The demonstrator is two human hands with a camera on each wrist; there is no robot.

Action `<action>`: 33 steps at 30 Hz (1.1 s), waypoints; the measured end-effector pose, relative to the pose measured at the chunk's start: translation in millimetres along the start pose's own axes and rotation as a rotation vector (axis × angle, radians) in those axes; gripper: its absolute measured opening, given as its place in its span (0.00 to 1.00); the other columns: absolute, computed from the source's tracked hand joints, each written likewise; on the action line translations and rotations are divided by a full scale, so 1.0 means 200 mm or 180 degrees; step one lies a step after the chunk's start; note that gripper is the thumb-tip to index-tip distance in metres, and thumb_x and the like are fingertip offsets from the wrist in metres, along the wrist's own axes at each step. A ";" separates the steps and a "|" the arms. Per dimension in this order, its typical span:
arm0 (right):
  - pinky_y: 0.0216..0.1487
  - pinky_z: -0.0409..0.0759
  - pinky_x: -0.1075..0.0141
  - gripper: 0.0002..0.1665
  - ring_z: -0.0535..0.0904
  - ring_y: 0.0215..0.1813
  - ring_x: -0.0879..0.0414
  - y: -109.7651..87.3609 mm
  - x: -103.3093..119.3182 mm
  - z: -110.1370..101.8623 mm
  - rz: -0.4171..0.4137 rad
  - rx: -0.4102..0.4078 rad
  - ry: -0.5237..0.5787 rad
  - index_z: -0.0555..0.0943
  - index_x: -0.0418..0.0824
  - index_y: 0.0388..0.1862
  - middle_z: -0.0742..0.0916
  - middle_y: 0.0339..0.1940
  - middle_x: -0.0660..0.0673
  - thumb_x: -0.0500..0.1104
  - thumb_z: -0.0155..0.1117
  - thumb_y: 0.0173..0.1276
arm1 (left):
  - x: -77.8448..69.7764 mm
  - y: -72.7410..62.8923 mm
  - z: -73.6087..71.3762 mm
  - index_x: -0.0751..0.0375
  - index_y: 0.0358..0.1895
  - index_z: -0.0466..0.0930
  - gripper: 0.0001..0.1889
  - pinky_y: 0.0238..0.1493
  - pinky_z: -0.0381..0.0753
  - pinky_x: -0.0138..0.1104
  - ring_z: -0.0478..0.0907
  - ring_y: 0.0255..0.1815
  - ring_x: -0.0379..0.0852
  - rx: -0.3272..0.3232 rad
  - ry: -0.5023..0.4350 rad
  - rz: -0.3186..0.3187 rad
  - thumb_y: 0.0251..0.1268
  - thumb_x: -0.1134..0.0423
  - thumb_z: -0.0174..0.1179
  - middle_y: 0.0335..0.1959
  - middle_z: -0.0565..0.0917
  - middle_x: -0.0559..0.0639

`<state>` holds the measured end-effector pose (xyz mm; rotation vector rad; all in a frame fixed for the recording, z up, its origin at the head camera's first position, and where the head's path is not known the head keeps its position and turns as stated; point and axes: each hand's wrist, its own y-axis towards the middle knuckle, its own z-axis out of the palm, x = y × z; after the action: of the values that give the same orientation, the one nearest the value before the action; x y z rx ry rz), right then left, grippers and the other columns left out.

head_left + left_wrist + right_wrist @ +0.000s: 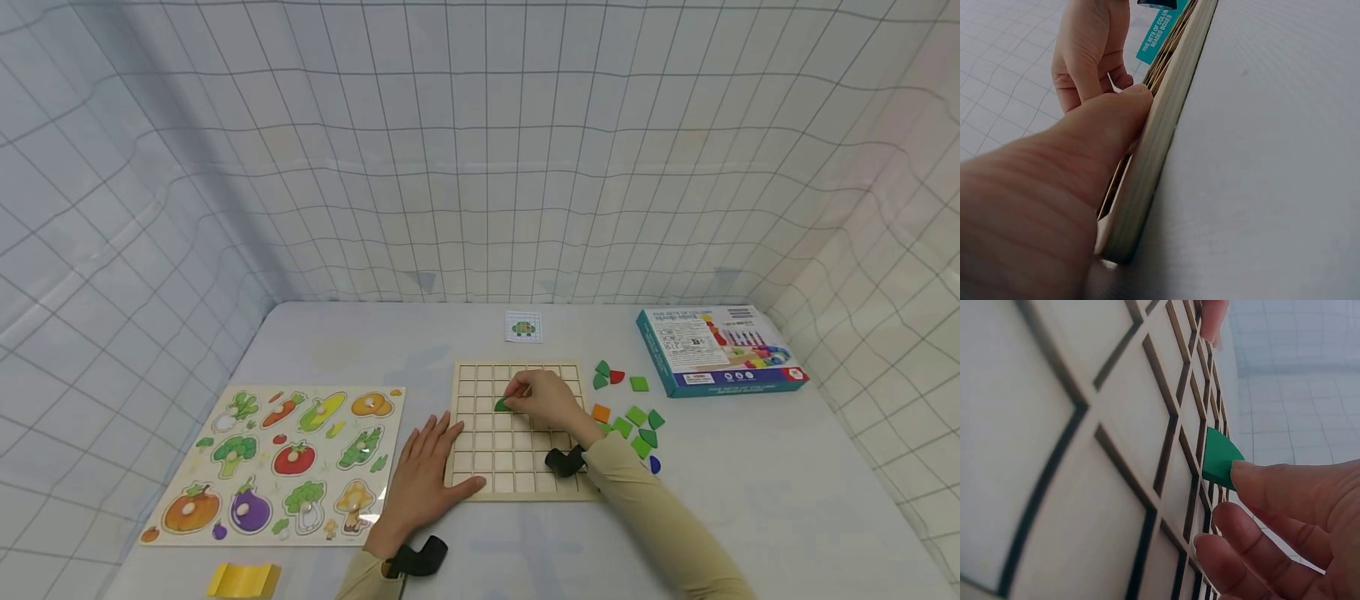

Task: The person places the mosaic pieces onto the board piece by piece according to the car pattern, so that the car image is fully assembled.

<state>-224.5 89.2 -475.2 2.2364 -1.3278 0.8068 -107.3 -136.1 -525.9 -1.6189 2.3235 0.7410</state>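
Observation:
My right hand (546, 400) pinches a dark green quarter-circle tile (1219, 456) between thumb and fingers. The tile's edge is right at the grid ridges of a square wooden board (513, 482), over its upper middle cells. At the board's left edge lies my left hand (426, 473), fingers spread and straight, thumb resting on the near left corner. In the left wrist view that thumb (1116, 115) lies along the board's rim. A small picture card (512, 335) with a green and orange figure lies behind the board.
Right of the board lie loose tiles: green squares (638, 383), an orange square (601, 412), a red quarter-circle (617, 377) and a blue piece (655, 464). A toy box (723, 350) stands at back right. A vegetable puzzle (270, 492) is at left, a yellow block (243, 581) nearer.

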 end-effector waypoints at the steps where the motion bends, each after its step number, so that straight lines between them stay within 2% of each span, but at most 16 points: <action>1: 0.31 0.74 0.66 0.03 0.75 0.29 0.62 0.00 0.00 0.00 -0.0006 -0.0003 -0.0036 0.83 0.47 0.31 0.81 0.26 0.57 0.42 0.69 0.61 | 0.00 0.00 0.00 0.58 0.70 0.64 0.45 0.70 0.45 0.48 0.50 0.73 0.56 -0.0015 -0.0004 0.0010 0.53 0.33 0.60 0.72 0.60 0.57; 10: 0.29 0.73 0.65 0.04 0.74 0.27 0.61 0.00 0.00 0.00 0.0081 -0.0007 -0.0238 0.83 0.46 0.31 0.80 0.24 0.56 0.44 0.71 0.59 | -0.01 0.01 0.00 0.58 0.70 0.64 0.44 0.70 0.45 0.48 0.49 0.73 0.56 0.0022 -0.0022 -0.0008 0.54 0.34 0.61 0.72 0.59 0.58; 17: 0.26 0.70 0.67 0.03 0.72 0.25 0.62 0.01 0.00 0.00 0.0128 0.0005 -0.0360 0.85 0.50 0.31 0.79 0.22 0.58 0.45 0.71 0.58 | -0.01 0.00 -0.01 0.58 0.69 0.64 0.44 0.70 0.45 0.49 0.50 0.73 0.56 0.0016 0.0000 -0.0035 0.53 0.34 0.61 0.72 0.60 0.57; 33: 0.30 0.70 0.65 0.04 0.73 0.27 0.60 0.00 -0.01 -0.02 0.0148 0.0140 -0.0237 0.84 0.50 0.33 0.79 0.23 0.57 0.45 0.71 0.59 | -0.01 0.00 -0.01 0.58 0.69 0.64 0.44 0.70 0.45 0.49 0.49 0.73 0.56 0.0044 -0.0025 -0.0064 0.53 0.34 0.60 0.72 0.59 0.57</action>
<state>-225.7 92.4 -473.6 2.2977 -1.4142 0.7830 -106.3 -135.2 -522.2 -1.6280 2.2983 0.7241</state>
